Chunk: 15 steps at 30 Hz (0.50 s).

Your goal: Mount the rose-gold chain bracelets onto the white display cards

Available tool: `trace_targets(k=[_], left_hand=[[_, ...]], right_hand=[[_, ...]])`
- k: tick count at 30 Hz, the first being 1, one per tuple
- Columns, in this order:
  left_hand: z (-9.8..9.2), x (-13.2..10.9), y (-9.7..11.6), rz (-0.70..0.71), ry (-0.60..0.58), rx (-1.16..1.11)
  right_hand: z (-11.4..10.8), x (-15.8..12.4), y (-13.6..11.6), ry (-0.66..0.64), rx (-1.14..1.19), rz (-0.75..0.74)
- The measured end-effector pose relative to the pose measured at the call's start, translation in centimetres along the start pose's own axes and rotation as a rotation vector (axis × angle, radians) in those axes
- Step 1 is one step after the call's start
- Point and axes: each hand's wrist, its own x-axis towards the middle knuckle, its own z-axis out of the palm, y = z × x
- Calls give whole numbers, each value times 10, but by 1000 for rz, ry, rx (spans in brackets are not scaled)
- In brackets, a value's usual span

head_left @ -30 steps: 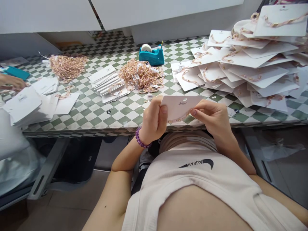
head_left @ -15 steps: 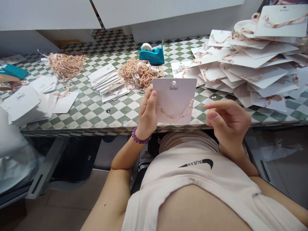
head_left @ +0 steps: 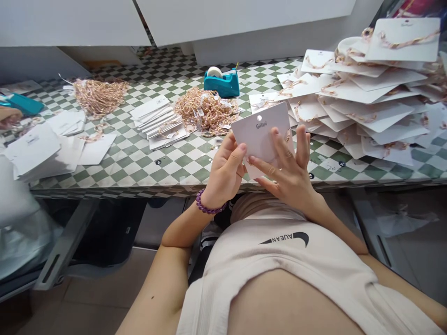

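I hold a white display card (head_left: 261,131) with a small hole and a printed logo at its top, above the front edge of the checkered table (head_left: 146,163). My left hand (head_left: 225,174), with a purple bead bracelet on the wrist, pinches the card's lower left edge. My right hand (head_left: 288,165) lies over the card's lower front with fingers spread, covering the gold chain mounted on it. A heap of loose gold chains (head_left: 206,110) lies just beyond the card.
A big pile of carded chains (head_left: 363,100) fills the table's right. A stack of blank cards (head_left: 159,120) and a teal tape dispenser (head_left: 221,80) sit mid-table. A second chain heap (head_left: 99,95), more cards (head_left: 38,151) and another person's hand (head_left: 9,116) are at the left.
My right hand, apart from the card half a second ago, has come back and now presses flat on its front. The card has tilted and shifted slightly right.
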Motion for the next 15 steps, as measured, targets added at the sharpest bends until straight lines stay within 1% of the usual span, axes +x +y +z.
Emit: trace_targets(k=[2,4,6,8,9,10,11,12,13,15], left_hand=[[-3,0,3,-41,-43,7],[-7,2,4,-42,-73,54],[-12,5,2,42,-36,156],[-15,10,-2,176,35,286],[-16,12,-4,229,47,330],[-16,13,-5,256,24,342],[-15,14,-5,247,-40,320],[-14,14,-5,204,-140,275],[-12,13,-3,137,-257,220],[-6,9,2,-29,-486,138]], right_hand=[[3,0,3,127,62,-1],[3,1,6,225,174,11],[1,1,7,306,302,71],[-3,2,6,382,442,227],[-4,2,6,422,510,332],[-4,2,6,462,573,436],[-4,2,6,498,631,523],[-4,3,6,532,683,581],[-2,4,6,564,730,602],[-1,5,6,607,805,570]])
